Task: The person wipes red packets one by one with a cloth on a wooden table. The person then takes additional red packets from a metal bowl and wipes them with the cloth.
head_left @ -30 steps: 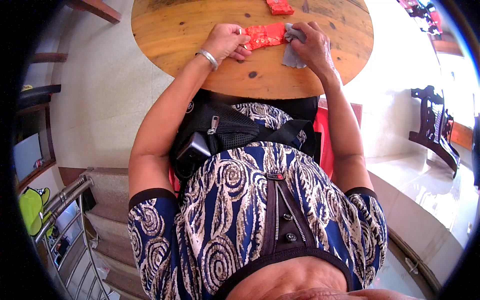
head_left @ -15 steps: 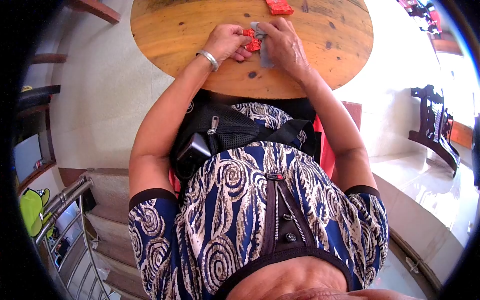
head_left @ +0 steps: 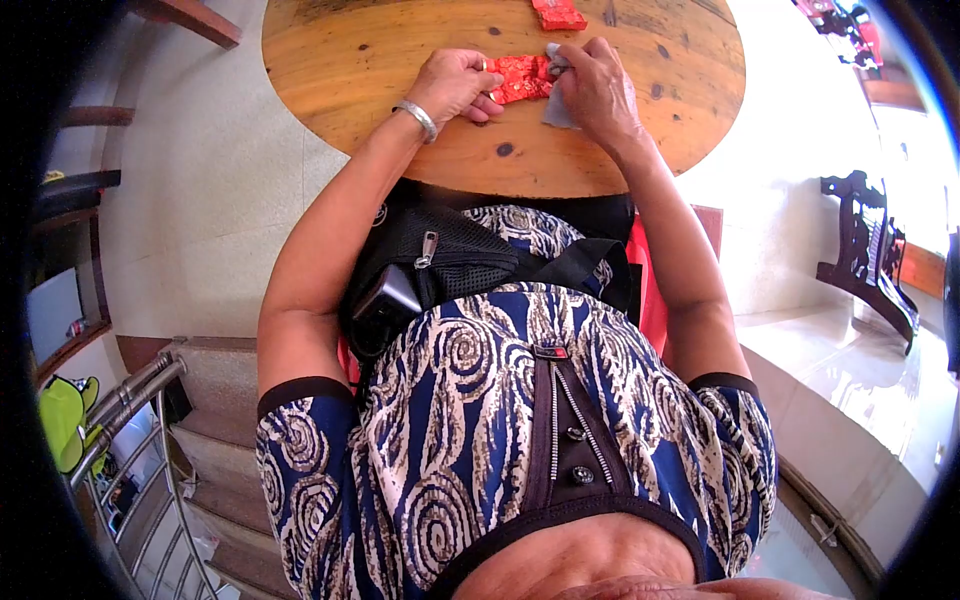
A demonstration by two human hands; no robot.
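Note:
Over the round wooden table (head_left: 400, 60), my left hand (head_left: 450, 82) pinches the left end of a crinkled red packet (head_left: 522, 80). A silver bangle circles that wrist. My right hand (head_left: 600, 90) is closed on a grey cloth (head_left: 560, 113), its fingertips at the packet's right end. Part of the cloth bunches up above the fingers and part hangs below them. Farther back on the tabletop lies a second red packet (head_left: 559, 14), apart from both hands.
A black bag (head_left: 450, 255) rests on my lap below the table's near edge. Dark carved wooden furniture (head_left: 865, 255) stands at the right. At the lower left are a metal railing (head_left: 130, 405) and steps (head_left: 225, 400).
My right hand has moved right with the grey cloth, along the red packet, so more of the packet shows between my hands. My left hand has stayed in place.

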